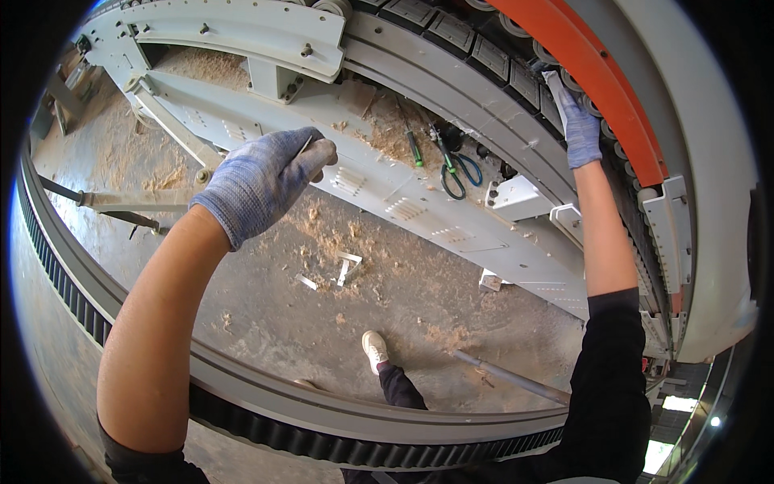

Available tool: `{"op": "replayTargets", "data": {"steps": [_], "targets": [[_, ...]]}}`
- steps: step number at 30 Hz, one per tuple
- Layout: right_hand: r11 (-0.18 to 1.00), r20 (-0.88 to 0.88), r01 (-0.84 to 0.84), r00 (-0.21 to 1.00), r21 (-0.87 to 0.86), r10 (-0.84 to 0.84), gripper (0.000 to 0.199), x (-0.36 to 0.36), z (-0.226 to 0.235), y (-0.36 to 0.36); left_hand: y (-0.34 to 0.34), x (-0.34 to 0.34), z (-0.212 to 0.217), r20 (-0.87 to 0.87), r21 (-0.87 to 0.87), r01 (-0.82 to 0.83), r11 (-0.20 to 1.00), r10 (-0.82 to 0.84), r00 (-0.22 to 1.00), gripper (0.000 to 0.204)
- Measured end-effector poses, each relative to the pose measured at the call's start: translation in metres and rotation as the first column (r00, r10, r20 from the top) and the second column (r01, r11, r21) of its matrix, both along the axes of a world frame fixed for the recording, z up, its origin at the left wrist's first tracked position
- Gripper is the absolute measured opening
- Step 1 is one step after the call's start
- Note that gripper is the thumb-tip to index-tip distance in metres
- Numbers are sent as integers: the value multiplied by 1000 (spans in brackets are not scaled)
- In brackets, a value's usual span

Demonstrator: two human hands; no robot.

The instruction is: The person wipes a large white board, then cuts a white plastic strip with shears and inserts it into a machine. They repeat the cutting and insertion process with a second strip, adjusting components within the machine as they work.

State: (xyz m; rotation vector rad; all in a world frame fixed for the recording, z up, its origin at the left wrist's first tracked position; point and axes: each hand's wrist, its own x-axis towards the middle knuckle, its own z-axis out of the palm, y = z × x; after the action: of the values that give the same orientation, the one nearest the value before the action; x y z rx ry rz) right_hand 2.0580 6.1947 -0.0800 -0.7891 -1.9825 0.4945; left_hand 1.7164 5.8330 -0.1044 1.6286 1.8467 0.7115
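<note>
My left hand [262,177], in a blue-grey knit glove, is raised over the machine's pale lower beam. Its fingers are closed, and a thin metal piece [305,145] sticks up between thumb and forefinger. My right hand [580,133], gloved alike, reaches up between the row of dark track pads [490,56] and the rollers beneath the orange rail [625,97]. A pale narrow strip [555,90] lies along its fingers, which seem closed on it; the fingertips are partly hidden among the rollers.
A green-handled screwdriver [414,149] and pliers with green and dark handles [453,171] lie on the sawdust-covered ledge. White scraps [347,268] and wood dust litter the floor. A curved ribbed rail [322,431] crosses in front of me, and a grey pipe [512,377] lies beyond it.
</note>
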Motion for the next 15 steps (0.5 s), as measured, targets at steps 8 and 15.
{"op": "replayTargets", "data": {"steps": [8,15], "targets": [[982,112,-168,978,-89,178,35,-56,-24,-192,-1,5,-1,365,158,-76,984,13,931,59],[821,33,-371,904,-433,425,36,-112,-21,-251,6,-7,-16,365,378,-72,923,-77,928,62]]}}
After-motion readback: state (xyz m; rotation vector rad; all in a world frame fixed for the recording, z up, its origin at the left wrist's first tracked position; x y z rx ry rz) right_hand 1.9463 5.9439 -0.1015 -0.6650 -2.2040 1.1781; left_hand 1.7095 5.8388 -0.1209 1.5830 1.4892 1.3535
